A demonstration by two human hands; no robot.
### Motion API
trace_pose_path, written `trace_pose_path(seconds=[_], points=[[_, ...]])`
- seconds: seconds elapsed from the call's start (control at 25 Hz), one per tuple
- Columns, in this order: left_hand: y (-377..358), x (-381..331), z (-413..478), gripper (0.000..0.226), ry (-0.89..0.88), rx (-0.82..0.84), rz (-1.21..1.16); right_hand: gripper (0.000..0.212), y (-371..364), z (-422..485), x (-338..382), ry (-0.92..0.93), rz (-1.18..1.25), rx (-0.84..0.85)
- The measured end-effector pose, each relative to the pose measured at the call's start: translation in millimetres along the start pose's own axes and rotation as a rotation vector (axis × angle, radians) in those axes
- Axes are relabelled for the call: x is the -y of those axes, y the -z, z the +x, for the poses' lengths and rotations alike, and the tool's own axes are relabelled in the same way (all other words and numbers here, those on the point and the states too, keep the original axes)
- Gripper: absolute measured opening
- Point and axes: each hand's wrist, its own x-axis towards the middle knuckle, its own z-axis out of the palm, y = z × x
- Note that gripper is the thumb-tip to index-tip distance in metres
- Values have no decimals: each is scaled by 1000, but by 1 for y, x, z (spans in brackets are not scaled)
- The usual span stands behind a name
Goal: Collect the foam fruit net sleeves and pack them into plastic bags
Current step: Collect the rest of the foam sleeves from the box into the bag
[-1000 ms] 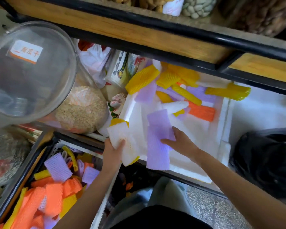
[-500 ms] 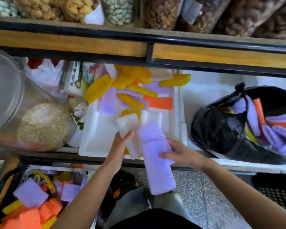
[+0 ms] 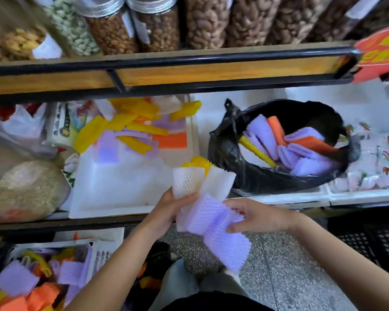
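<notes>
A: Left hand (image 3: 166,209): curled round white sleeves (image 3: 189,182), yellow sleeve (image 3: 199,161) tucked behind. Right hand (image 3: 258,217): fingers pinching purple sleeve (image 3: 213,225), long axis running down and to the right.
B: Bundle's place?
A: Held in air, just below the gap between white tray (image 3: 112,189) and black bag (image 3: 229,173).
B: Bag's bearing?
A: Up and right of both hands, mouth open, sleeves already inside; right hand nearer. Likely next: bundle carried up-right into bag mouth.
</notes>
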Motion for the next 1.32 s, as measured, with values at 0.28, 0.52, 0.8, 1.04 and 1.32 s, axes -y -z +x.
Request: trace_pose_path(seconds=[0.28,0.52,0.8,1.04,1.32], points=[[-93,1,-9,37,-148,-20,-9,32,30,-84,-15,-11,20,-193],[-178,-61,14,33,-413,-56,133,24,92,-117,10,111,-44,-715],[-231,-104,74,27,-491,-265,421,32,149,-113,18,60,-81,-992],[-205,-64,99,39,-181,-303,1103,55,160,-80,-22,-304,-413,-891],[-150,-81,70,45,-820,-801,1195,51,170,-76,-7,-256,-541,-991]])
